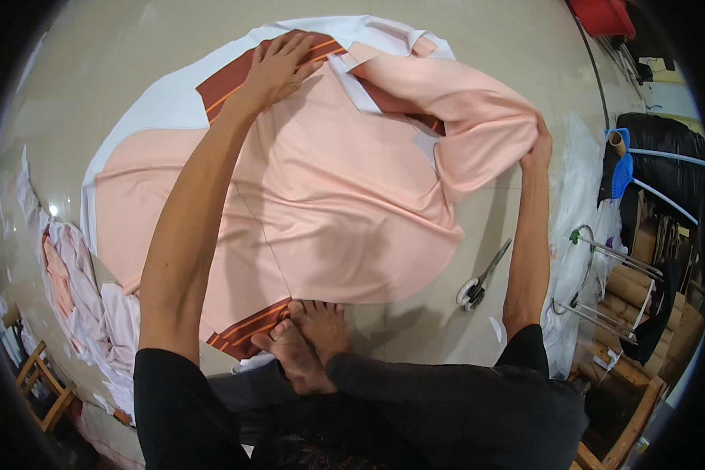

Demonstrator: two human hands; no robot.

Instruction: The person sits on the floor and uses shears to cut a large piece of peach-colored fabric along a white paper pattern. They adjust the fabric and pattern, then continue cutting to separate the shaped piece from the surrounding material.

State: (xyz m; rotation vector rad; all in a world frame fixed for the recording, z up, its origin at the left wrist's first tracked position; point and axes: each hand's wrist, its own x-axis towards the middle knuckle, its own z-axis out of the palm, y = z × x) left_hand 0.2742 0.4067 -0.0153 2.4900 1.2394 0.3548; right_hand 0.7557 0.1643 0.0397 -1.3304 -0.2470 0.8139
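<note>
A large peach fabric (313,180) lies spread on the tiled floor, with white cloth (160,94) showing under its far and left edges. Near the far edge, my left hand (278,72) rests flat with fingers spread, on a dark red band with orange stripes (235,74). Out to the right, my right hand (539,145) grips a lifted, folded part of the peach fabric; its fingertips are mostly hidden behind the cloth. A second striped red band (247,329) shows beside my bare feet (309,337) at the near edge.
Scissors (482,278) with dark handles lie on the floor inside my right forearm. Crumpled pale cloth (78,298) is heaped at the left. Along the right stand clear plastic sheeting (576,235), a metal rack (619,262), brown rolls (634,294) and a black bag (666,160).
</note>
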